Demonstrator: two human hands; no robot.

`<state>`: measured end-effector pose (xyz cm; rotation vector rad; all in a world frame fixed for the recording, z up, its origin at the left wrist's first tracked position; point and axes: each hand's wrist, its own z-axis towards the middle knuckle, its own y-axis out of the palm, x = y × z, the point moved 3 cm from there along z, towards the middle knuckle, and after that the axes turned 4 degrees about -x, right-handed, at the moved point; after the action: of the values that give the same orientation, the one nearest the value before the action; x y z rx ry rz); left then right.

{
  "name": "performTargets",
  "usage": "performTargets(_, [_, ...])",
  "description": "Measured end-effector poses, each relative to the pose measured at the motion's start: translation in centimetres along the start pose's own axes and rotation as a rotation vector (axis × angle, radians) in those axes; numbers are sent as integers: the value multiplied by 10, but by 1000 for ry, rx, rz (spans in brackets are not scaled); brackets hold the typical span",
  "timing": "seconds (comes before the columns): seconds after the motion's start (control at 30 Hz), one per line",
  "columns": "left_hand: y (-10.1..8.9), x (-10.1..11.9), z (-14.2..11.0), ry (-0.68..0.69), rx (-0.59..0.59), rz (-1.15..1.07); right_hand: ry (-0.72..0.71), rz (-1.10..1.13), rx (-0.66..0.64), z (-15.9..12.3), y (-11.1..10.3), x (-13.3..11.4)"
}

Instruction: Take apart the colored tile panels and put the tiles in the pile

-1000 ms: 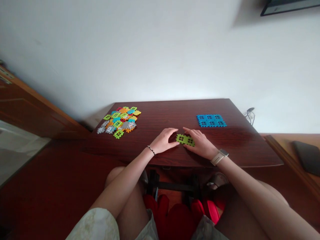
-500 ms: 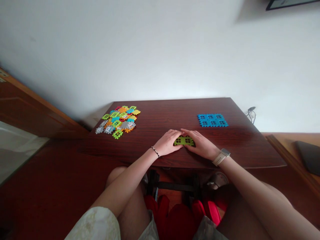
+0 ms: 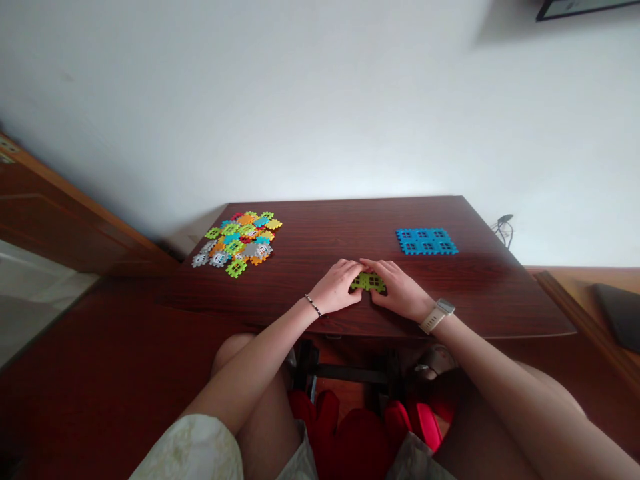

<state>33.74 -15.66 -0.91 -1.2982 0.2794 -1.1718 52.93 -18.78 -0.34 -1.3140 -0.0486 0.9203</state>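
Two green window-patterned interlocking tiles lie side by side near the table's front edge, between my hands. My left hand grips their left end, thumb at the near edge and fingers over the far edge. On the right end, my right hand is closed in the same way, its thumb near and fingers far. The fingertips of both hands meet at the far side and cover part of the tiles. Farther right lies a flat blue panel of joined window tiles, apart from my hands.
A pile of loose tiles in green, orange, yellow, blue, red and grey lies at the left of the dark wooden table. The white wall stands behind it. A black cable hangs beyond the right edge.
My hands have drawn slightly closer around the green tiles, and the tiles now lie flatter, with the thumbs a little farther apart. The pile and the blue panel have stayed put.
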Motion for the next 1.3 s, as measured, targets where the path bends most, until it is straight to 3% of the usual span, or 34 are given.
performTargets(0.27, [-6,-2,-2,-9,-13,2,14,32,-20,-2,-5,4])
performTargets(0.6, [-13,-1,-5,-23,65,-120,76,191,7,-3,-9,5])
performTargets(1.03, [8,2,12,8,-25,-143,199,137,137,-11,-25,25])
performTargets(1.3, [8,6,12,-8,-60,-100,217,84,172,-10,-32,29])
